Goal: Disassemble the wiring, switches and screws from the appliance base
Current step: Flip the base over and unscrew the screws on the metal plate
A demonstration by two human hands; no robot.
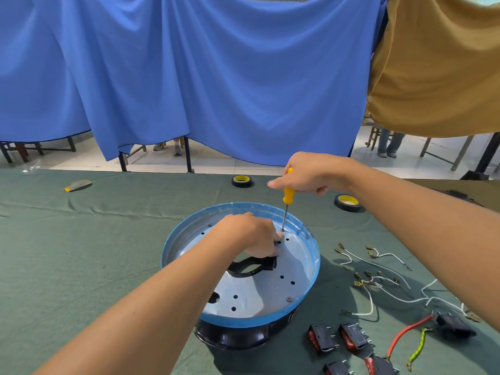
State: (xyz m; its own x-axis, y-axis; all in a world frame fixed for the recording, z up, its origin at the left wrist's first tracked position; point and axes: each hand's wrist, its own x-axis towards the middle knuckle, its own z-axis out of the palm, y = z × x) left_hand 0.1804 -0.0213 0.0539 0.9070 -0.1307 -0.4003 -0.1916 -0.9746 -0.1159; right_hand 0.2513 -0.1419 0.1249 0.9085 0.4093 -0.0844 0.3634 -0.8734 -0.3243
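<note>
Yellow-handled screwdriver (287, 196) stands gripped in the right hand (305, 173), tip on a screw (282, 230) inside the base (297, 282) on the table (81, 253). The left hand (251, 234) rests beside the tip, fingers bent; any pinch is hidden. Switches (322, 338) and wires (378, 280) lie rightward.

The appliance base (313, 255) sat in the middle of the desk (94, 239), toward its near edge. The screwdriver (287, 197) stood upright inside it, held from above by the right hand (305, 173), its tip on the floor plate just beside the left hand (249, 234). A tape roll (241, 181) lay behind the base, and a second tape roll (347, 202) behind it to the right. Loose wires (378, 280) were spread right of the base (well apart from the rolls), with the switches (338, 338) in front of them.
</note>
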